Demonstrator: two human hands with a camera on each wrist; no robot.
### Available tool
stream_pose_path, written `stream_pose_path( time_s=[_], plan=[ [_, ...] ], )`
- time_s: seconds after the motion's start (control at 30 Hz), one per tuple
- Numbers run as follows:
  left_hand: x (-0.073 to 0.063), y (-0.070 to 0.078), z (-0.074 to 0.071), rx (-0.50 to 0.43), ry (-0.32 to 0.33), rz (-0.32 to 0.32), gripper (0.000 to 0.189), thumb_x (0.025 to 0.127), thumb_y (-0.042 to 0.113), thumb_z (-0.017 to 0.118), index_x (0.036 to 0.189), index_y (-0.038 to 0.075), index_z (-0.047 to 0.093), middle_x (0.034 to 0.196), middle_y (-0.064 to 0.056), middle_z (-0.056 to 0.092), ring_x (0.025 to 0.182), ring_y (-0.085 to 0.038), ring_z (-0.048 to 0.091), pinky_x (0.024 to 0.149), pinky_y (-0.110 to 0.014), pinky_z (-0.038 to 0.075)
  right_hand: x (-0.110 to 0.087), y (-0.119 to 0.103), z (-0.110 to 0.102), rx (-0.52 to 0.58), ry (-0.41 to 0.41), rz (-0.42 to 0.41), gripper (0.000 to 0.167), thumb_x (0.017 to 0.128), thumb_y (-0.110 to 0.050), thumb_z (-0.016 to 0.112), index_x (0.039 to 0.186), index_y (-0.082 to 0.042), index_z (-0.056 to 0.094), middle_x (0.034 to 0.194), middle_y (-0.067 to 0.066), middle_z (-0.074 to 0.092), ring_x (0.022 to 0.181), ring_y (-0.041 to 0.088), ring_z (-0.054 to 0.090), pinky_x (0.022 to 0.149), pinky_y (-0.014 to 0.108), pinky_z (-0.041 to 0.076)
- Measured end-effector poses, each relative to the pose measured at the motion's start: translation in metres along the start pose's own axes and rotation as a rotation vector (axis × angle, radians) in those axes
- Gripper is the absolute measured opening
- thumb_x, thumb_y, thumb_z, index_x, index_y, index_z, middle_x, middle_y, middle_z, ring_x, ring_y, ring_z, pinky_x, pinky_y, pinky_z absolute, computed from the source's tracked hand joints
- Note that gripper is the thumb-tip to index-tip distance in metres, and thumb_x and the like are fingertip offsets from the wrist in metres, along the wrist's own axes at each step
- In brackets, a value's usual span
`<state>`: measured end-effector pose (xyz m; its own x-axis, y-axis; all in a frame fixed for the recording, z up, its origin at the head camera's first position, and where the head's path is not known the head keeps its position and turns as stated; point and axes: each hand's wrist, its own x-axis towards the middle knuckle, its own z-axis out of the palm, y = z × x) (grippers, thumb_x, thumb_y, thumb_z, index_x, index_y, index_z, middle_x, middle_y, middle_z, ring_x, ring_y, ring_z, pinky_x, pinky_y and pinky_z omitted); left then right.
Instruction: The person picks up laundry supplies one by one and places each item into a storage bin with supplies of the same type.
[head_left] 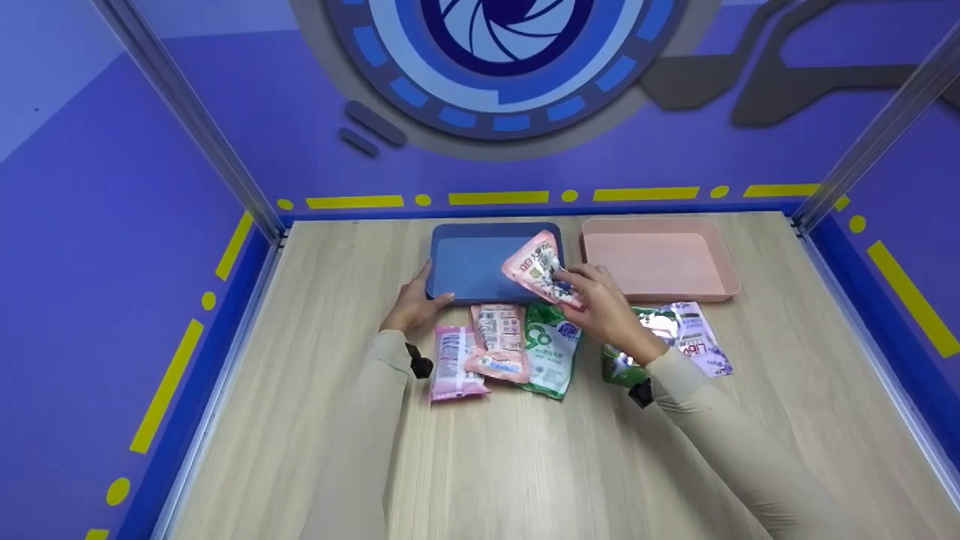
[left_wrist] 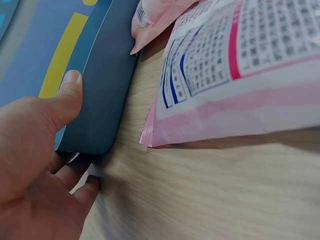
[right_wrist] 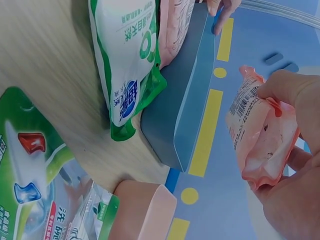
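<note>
A small pink-and-white printed pouch (head_left: 536,268) is pinched by my right hand (head_left: 600,304) above the right part of the blue tray (head_left: 480,298). In the right wrist view the pouch (right_wrist: 260,135) shows its gusseted end and a barcode, thumb on one side and fingers on the other. My left hand (head_left: 416,304) grips the tray's near left corner. The left wrist view has its thumb (left_wrist: 72,92) over the rim and fingers lower around the corner. Before the tray lie a pink-and-white packet (head_left: 456,367), a pink pouch (head_left: 499,345) and a green-and-white pouch (head_left: 550,356).
A pink tray (head_left: 660,295) stands right of the blue one. Nearer, partly under my right wrist, lie a green pouch (head_left: 621,366) and a purple-and-white pouch (head_left: 705,349). A patterned back wall (head_left: 480,172) rises behind the wooden table (head_left: 510,465).
</note>
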<state>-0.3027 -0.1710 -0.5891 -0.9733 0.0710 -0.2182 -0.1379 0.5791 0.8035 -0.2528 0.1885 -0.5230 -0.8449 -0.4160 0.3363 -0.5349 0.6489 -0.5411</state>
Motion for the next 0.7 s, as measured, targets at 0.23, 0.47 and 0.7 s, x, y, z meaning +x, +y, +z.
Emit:
stream_pose_path(
  time_s=[0.23, 0.47, 0.7],
  plan=[
    [0.001, -0.001, 0.000, 0.000, 0.004, 0.008, 0.092, 0.099, 0.031, 0.070, 0.167, 0.016, 0.010, 0.170, -0.016, 0.018, 0.155, -0.034, 0.021, 0.127, -0.044, 0.016, 0.006, 0.002, 0.002, 0.002, -0.010, 0.008, 0.051, 0.090, -0.011, 0.078, 0.139, -0.008, 0.064, 0.139, 0.014, 0.058, 0.116, 0.028, 0.051, 0.090, 0.043, 0.055],
    [0.000, -0.001, 0.000, -0.001, 0.000, -0.013, 0.093, 0.098, 0.032, 0.071, 0.167, 0.019, 0.010, 0.170, -0.015, 0.018, 0.155, -0.035, 0.019, 0.127, -0.046, 0.016, 0.012, 0.002, 0.005, 0.010, -0.056, 0.033, 0.054, 0.091, -0.011, 0.078, 0.143, -0.010, 0.062, 0.142, 0.012, 0.054, 0.117, 0.027, 0.049, 0.094, 0.043, 0.058],
    [0.001, 0.001, 0.000, 0.026, 0.006, -0.010, 0.092, 0.099, 0.031, 0.069, 0.167, 0.019, 0.009, 0.169, -0.017, 0.020, 0.155, -0.035, 0.020, 0.126, -0.046, 0.017, 0.021, 0.004, 0.008, -0.043, -0.065, -0.003, 0.051, 0.092, -0.012, 0.077, 0.141, -0.008, 0.063, 0.142, 0.013, 0.056, 0.118, 0.028, 0.050, 0.094, 0.043, 0.056]
  ],
)
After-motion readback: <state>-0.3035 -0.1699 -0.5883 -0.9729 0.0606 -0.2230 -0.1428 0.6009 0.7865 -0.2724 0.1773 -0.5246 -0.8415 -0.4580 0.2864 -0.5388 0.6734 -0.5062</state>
